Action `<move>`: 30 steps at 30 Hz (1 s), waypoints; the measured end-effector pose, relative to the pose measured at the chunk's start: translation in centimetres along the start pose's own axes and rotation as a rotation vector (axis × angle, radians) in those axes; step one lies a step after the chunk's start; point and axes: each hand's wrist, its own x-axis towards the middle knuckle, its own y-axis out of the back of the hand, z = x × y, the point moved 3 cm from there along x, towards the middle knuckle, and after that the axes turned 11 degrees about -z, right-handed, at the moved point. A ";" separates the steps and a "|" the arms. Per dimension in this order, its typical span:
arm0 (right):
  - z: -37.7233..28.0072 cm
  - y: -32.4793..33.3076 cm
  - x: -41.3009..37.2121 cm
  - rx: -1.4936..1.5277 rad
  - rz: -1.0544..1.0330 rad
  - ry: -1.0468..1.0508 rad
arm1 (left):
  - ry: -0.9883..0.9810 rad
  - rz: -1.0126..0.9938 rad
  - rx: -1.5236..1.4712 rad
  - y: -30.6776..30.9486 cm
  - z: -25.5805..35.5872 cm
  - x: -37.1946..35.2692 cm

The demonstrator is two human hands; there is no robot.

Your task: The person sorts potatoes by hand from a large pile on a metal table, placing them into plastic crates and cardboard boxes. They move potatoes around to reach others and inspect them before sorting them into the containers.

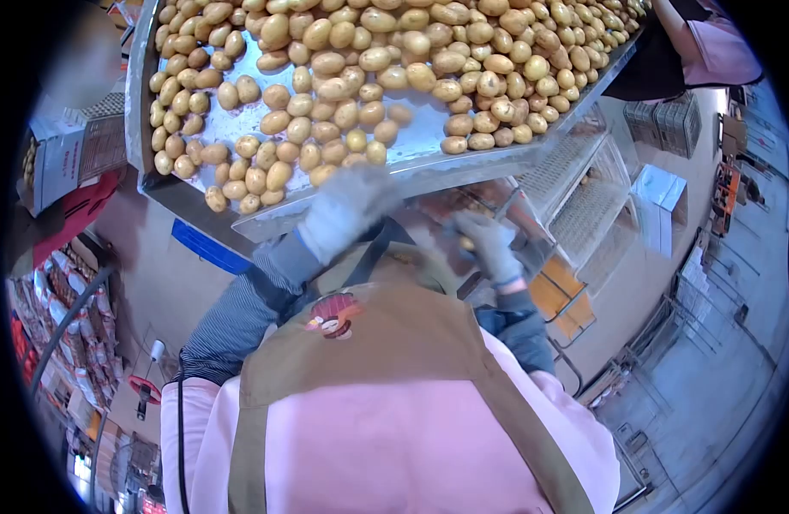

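Observation:
A big metal tray point(429, 150) holds a heap of small yellow potatoes point(369, 60). My left hand point(347, 210), in a grey glove, is blurred at the tray's front edge, just below the nearest potatoes; whether it holds anything is unclear. To its right and lower, my right hand point(489, 244), also gloved, has its fingers curled around what looks like a small potato point(468, 245). It hovers over a clear plastic container point(497, 206) under the tray's rim. My pink shirt and brown apron point(386, 360) fill the bottom of the view.
Another person's pink sleeve and dark apron point(703, 43) show at the top right beyond the tray. Clear plastic crates point(583, 188) stand right of my hands. A blue crate point(207, 248) sits under the tray at left, with boxes point(64, 158) further left.

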 end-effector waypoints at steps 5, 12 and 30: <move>10.4 4.0 -7.4 0.030 0.463 -0.645 | -0.082 0.147 0.339 -0.3 -3.4 8.4; 0.0 11.3 15.4 -0.347 0.467 -0.471 | 0.058 0.019 0.276 0.1 -4.5 12.7; -2.3 6.2 19.0 -0.457 0.468 -0.138 | 0.628 0.594 -0.553 2.0 -17.3 -4.8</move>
